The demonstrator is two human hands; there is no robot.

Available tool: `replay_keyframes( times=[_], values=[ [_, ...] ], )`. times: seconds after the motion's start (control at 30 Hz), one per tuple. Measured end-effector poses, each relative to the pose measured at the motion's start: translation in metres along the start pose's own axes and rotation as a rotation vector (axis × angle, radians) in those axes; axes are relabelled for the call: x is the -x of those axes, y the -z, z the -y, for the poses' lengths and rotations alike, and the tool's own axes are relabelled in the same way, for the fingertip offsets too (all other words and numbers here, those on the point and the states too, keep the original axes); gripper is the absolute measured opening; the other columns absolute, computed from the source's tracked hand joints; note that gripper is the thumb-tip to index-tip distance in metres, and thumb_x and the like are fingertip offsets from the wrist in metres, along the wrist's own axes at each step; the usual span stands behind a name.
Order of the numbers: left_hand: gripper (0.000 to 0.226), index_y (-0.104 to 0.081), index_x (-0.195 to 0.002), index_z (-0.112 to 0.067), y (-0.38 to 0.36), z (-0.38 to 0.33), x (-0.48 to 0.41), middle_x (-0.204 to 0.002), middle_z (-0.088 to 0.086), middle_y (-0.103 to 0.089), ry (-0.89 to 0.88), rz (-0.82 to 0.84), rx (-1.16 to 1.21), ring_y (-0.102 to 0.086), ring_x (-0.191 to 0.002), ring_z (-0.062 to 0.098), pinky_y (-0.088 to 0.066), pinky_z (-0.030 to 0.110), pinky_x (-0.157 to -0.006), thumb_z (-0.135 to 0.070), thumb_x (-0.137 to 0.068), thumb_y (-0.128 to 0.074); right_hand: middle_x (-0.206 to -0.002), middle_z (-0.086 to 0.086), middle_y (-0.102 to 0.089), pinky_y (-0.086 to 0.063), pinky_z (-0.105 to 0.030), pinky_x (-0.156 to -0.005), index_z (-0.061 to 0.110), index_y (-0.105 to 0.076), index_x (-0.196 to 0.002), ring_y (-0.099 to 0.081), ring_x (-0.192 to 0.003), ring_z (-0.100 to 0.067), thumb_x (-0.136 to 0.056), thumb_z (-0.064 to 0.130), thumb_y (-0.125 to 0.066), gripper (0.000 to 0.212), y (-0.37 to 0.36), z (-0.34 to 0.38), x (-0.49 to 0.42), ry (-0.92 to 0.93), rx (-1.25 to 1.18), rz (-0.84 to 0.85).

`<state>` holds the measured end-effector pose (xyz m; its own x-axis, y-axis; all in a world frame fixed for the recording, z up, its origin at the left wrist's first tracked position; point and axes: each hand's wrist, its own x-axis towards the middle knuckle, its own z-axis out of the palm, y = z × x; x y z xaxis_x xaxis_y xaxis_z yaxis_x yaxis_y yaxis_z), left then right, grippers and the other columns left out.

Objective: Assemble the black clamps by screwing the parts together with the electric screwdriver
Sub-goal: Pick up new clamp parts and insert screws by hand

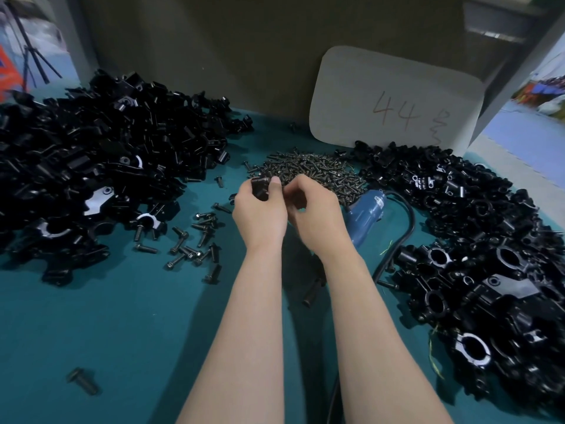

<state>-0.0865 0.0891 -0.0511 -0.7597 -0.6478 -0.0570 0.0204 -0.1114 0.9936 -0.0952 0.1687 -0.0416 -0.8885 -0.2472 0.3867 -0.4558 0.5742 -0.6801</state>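
Across the green bench (122, 316): a broad pile of clamp parts (91, 154) at left and a second pile (474, 270) at right, both near enough to spill into the working gap if nudged by a forearm. Between them, a heap of screws (312, 169), with the blue screwdriver (367, 215) lying just behind the right wrist and its cord (406, 228) looping beside it, likely to snag or drag parts when lifted. In the left hand (260, 215), gripped by curled fingers above the bench near the heap, a black clamp piece (260, 186). On the right hand (315, 218), fingers bent toward that piece; impossible to tell whether pinching a screw. Risk of a crooked start or a dropped screw, easily lost among the strays (195, 240).
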Motion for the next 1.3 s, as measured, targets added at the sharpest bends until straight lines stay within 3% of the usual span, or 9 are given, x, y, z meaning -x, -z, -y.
replay_keyframes(
  times=[0.2,0.37,0.53,0.67,0.8,0.97,1.07,1.17,1.3],
  values=[
    [0.014,-0.062,-0.092,-0.013,0.001,0.002,-0.003,-0.082,-0.006,-0.061,0.089,-0.015,0.106,-0.058,-0.08,0.015,-0.047,0.026,-0.075,-0.028,-0.093,-0.062,-0.077,0.015,-0.061,-0.042,-0.005,-0.066,0.018,-0.062,-0.095,-0.057,-0.073,0.002,-0.092,0.015,-0.059,0.005,-0.002,0.001,-0.003,-0.106,-0.056,0.01],
    [0.021,-0.063,-0.11,-0.015,0.0,0.001,0.002,-0.096,-0.005,-0.065,-0.048,-0.004,0.002,-0.062,-0.092,0.015,-0.052,0.03,-0.086,-0.026,-0.093,-0.062,-0.036,0.016,-0.051,-0.032,-0.004,-0.041,0.008,-0.06,-0.066,-0.05,-0.037,0.008,-0.097,0.024,-0.053,0.035,-0.003,-0.001,-0.008,-0.279,-0.102,0.028],
    [0.022,-0.061,-0.112,-0.019,-0.002,0.002,0.003,-0.081,-0.017,-0.053,-0.123,-0.023,-0.124,-0.051,-0.073,-0.001,-0.036,0.009,-0.064,-0.031,-0.094,-0.06,-0.071,0.005,-0.063,-0.046,-0.016,-0.058,0.017,-0.059,-0.082,-0.058,-0.061,-0.004,-0.091,0.015,-0.06,0.009,-0.004,0.0,-0.007,-0.284,-0.212,0.006],
    [0.015,-0.061,-0.099,-0.017,0.0,0.002,0.0,-0.081,-0.014,-0.057,-0.049,-0.011,-0.095,-0.056,-0.078,0.009,-0.041,0.023,-0.075,-0.031,-0.094,-0.059,-0.074,0.014,-0.057,-0.039,-0.004,-0.062,0.021,-0.056,-0.083,-0.051,-0.067,0.001,-0.086,0.005,-0.061,0.017,0.0,-0.001,-0.001,-0.058,-0.005,0.021],
    [0.019,-0.063,-0.101,-0.012,0.001,0.004,-0.003,-0.09,-0.004,-0.063,0.046,-0.015,0.031,-0.06,-0.087,0.018,-0.048,0.03,-0.081,-0.03,-0.094,-0.06,-0.081,0.013,-0.061,-0.043,-0.011,-0.067,0.021,-0.063,-0.097,-0.057,-0.074,-0.001,-0.091,0.016,-0.061,0.008,0.0,0.0,-0.004,-0.125,-0.069,0.045],
    [0.019,-0.063,-0.109,-0.016,0.0,0.004,0.001,-0.089,-0.012,-0.061,-0.068,0.002,-0.002,-0.06,-0.085,0.007,-0.05,0.022,-0.08,-0.028,-0.094,-0.061,-0.034,0.016,-0.049,-0.032,-0.004,-0.04,0.012,-0.056,-0.063,-0.05,-0.038,0.01,-0.097,0.024,-0.054,0.036,-0.001,0.001,-0.009,-0.247,-0.094,0.026],
    [0.026,-0.06,-0.118,-0.019,-0.002,0.002,0.004,-0.085,-0.02,-0.054,-0.118,0.025,-0.045,-0.054,-0.079,-0.003,-0.045,0.017,-0.077,-0.029,-0.094,-0.061,-0.05,0.013,-0.059,-0.04,-0.007,-0.046,0.015,-0.058,-0.074,-0.056,-0.043,0.006,-0.092,0.017,-0.06,0.018,0.0,0.002,-0.01,-0.305,-0.232,0.001],
    [0.021,-0.061,-0.112,-0.019,-0.003,0.0,0.005,-0.086,-0.018,-0.055,-0.104,0.021,-0.055,-0.056,-0.081,-0.002,-0.043,0.014,-0.073,-0.03,-0.095,-0.06,-0.07,0.013,-0.06,-0.047,-0.012,-0.063,0.018,-0.056,-0.082,-0.058,-0.064,0.001,-0.091,0.012,-0.06,0.011,0.002,-0.001,-0.005,-0.17,-0.124,-0.01],
    [0.017,-0.064,-0.097,-0.012,-0.001,-0.001,0.002,-0.089,-0.004,-0.064,0.039,0.035,0.056,-0.061,-0.088,0.017,-0.052,0.036,-0.089,-0.029,-0.094,-0.061,-0.077,0.012,-0.059,-0.039,-0.004,-0.064,0.018,-0.058,-0.084,-0.053,-0.07,0.003,-0.086,0.001,-0.057,0.018,0.002,-0.001,0.001,-0.019,-0.005,-0.014]
  ],
)
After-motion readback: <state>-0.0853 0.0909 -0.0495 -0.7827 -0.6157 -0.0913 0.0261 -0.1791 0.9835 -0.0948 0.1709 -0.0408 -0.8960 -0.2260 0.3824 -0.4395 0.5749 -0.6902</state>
